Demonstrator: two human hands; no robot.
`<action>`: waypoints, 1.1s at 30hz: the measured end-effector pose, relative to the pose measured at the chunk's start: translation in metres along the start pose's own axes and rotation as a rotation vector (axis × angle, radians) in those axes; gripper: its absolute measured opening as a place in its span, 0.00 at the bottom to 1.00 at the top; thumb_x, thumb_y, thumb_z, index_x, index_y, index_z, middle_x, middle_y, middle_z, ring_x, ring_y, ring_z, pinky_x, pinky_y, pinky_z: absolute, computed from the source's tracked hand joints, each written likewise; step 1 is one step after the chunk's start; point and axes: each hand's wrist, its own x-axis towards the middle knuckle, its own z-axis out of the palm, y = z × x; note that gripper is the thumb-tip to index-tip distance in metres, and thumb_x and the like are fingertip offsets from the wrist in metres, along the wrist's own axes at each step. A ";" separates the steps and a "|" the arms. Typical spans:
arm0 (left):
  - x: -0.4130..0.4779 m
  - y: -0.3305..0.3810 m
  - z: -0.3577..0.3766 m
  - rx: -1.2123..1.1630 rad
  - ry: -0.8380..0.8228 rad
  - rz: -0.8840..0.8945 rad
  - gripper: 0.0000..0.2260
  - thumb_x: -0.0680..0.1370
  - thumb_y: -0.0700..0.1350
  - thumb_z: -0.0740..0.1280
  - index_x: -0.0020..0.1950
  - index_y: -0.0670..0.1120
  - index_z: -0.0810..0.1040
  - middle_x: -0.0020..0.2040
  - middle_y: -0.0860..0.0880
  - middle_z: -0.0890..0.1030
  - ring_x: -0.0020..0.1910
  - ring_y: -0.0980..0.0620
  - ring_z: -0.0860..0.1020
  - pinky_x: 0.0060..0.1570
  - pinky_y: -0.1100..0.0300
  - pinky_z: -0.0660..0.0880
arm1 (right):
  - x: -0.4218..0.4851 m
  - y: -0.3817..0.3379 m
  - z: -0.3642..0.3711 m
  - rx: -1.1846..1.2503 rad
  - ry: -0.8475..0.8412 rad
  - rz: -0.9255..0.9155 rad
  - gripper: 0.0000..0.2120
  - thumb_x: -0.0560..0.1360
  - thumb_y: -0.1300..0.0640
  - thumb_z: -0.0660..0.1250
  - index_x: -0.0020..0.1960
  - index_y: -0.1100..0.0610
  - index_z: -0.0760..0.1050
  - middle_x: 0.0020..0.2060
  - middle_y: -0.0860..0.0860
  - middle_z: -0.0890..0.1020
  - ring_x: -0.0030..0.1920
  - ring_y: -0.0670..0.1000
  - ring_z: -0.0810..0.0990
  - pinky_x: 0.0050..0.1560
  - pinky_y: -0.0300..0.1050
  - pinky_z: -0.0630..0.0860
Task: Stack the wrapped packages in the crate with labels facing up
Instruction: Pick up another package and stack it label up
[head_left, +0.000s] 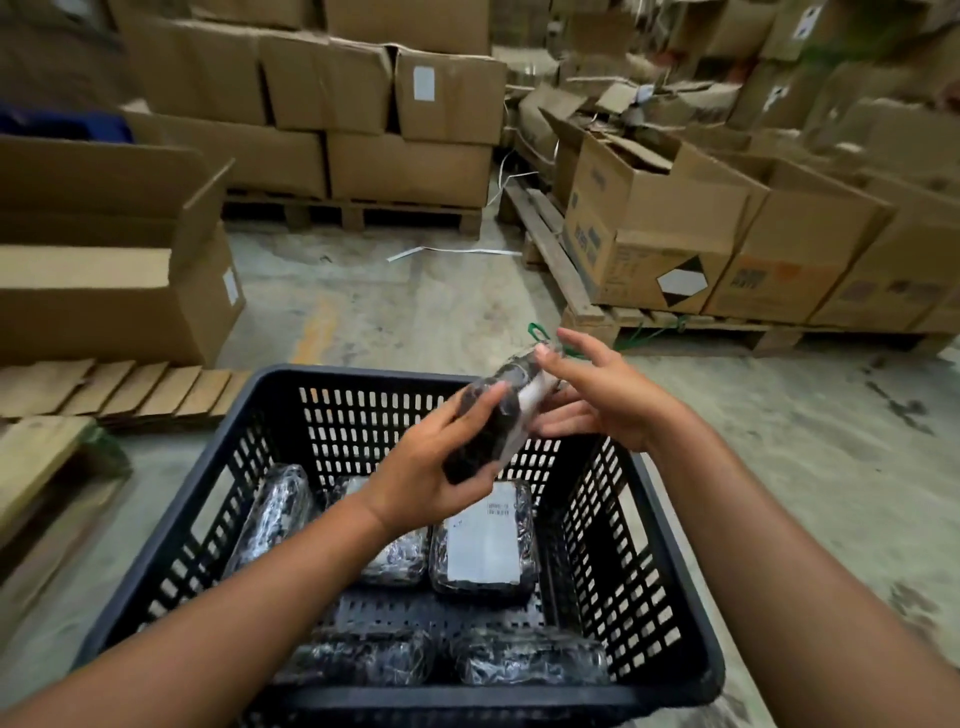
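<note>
Two hands on one wrapped package (493, 415) — left hand (431, 467) grip closed round it | right hand (597, 395) fingers spread, touching its top end

Left hand (426, 478) curled closed, right hand (597, 395) spread, fingers extended.

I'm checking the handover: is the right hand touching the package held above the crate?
Touching. The head view shows the right hand's fingertips on the far end of the package, which the left hand grips.

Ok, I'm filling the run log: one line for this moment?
left hand: grips black plastic-wrapped package | right hand: open, fingertips on it | above black slotted plastic crate | not placed
</note>
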 end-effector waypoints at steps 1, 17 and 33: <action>0.002 0.000 -0.009 -0.015 0.050 -0.052 0.37 0.74 0.41 0.72 0.80 0.50 0.61 0.71 0.40 0.74 0.70 0.50 0.74 0.67 0.58 0.70 | -0.002 -0.001 -0.001 -0.072 -0.011 -0.045 0.40 0.77 0.48 0.75 0.81 0.43 0.57 0.60 0.68 0.81 0.43 0.64 0.89 0.35 0.49 0.85; 0.020 -0.004 -0.045 -0.701 0.109 -0.698 0.39 0.73 0.43 0.76 0.74 0.72 0.62 0.73 0.52 0.75 0.65 0.55 0.78 0.56 0.56 0.80 | 0.015 0.047 0.003 -0.510 -0.044 -0.355 0.54 0.62 0.44 0.85 0.80 0.34 0.58 0.73 0.36 0.66 0.72 0.40 0.66 0.60 0.27 0.69; -0.042 -0.065 0.034 -0.304 -0.431 -0.980 0.49 0.70 0.40 0.79 0.82 0.56 0.53 0.80 0.50 0.61 0.66 0.58 0.65 0.60 0.68 0.65 | 0.051 0.154 0.011 -0.685 -0.076 0.016 0.62 0.62 0.49 0.86 0.84 0.51 0.51 0.79 0.51 0.66 0.74 0.54 0.69 0.65 0.39 0.66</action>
